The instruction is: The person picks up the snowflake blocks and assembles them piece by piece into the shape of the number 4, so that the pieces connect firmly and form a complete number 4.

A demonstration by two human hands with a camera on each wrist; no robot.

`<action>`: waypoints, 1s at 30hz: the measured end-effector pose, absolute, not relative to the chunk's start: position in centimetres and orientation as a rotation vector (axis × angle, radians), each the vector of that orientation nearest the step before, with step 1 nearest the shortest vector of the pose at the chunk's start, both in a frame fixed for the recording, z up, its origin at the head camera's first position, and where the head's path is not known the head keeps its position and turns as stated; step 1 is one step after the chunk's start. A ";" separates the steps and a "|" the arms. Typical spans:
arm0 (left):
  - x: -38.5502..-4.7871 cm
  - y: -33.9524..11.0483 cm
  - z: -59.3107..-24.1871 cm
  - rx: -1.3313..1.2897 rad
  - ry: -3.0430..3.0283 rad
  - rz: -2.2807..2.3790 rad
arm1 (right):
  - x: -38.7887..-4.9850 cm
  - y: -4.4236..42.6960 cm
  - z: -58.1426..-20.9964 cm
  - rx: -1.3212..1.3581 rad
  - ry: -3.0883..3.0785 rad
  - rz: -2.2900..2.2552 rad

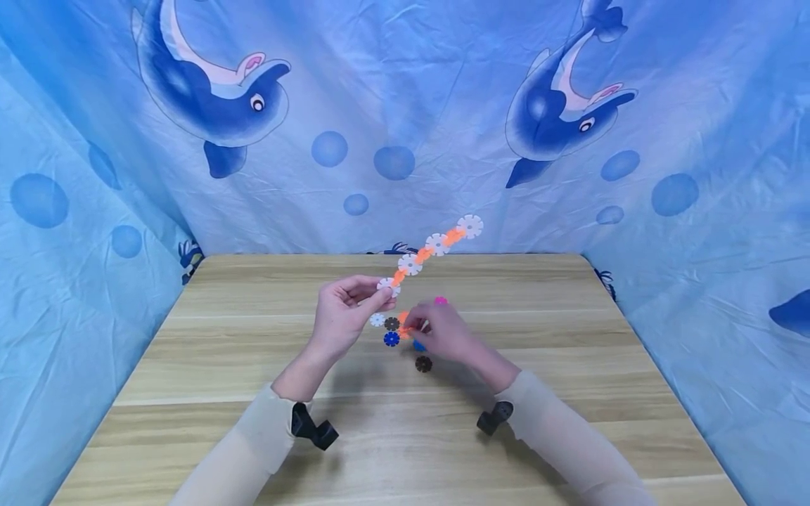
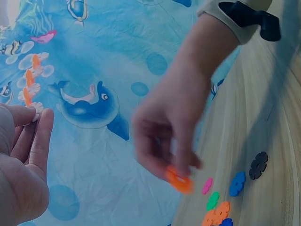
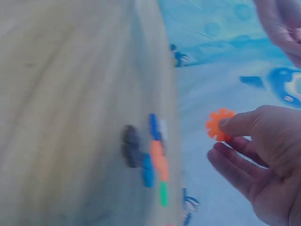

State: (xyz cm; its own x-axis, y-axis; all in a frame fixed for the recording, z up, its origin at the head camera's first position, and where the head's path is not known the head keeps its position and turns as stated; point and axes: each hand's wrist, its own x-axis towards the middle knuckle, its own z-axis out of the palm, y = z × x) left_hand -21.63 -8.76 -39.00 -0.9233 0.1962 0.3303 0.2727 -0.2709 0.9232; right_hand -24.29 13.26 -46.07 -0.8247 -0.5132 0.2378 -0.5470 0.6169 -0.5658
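My left hand [image 1: 344, 313] pinches the lower white disc of a chain of notched plastic snowflake discs [image 1: 436, 244]. White and orange discs alternate along it, and it slants up to the right above the table. In the left wrist view the same chain [image 2: 29, 87] rises from the fingertips. My right hand [image 1: 446, 330], lower and to the right, pinches a single orange snowflake disc [image 3: 218, 125] between thumb and finger. Loose discs lie beneath it, among them a dark blue one [image 1: 391, 339], a white one [image 1: 377, 320] and a pink one [image 1: 441, 301].
A wood-grain table [image 1: 253, 351] carries the loose discs near its middle. A dark brown disc [image 1: 423, 364] lies closest to me, and a green one [image 2: 213, 201] shows in the left wrist view. Behind the table hangs a blue dolphin-printed cloth [image 1: 392, 84].
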 end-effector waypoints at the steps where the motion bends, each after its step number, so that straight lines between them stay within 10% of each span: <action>1: -21.6 -8.8 -39.0 -0.598 -1.873 -2.387 | -24.2 13.5 -45.5 0.908 -2.734 1.000; 30: -22.2 -8.0 -39.3 -0.633 -1.919 -2.336 | -23.1 14.2 -39.3 0.916 -1.904 1.134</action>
State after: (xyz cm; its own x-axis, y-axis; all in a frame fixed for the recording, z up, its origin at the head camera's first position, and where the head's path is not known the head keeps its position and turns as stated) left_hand -22.19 -8.02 -39.30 -0.9146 0.2145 0.3429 0.2947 -0.2272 0.9282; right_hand -23.06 14.19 -39.34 -0.4827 -0.2066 0.8511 -0.8468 0.3581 -0.3933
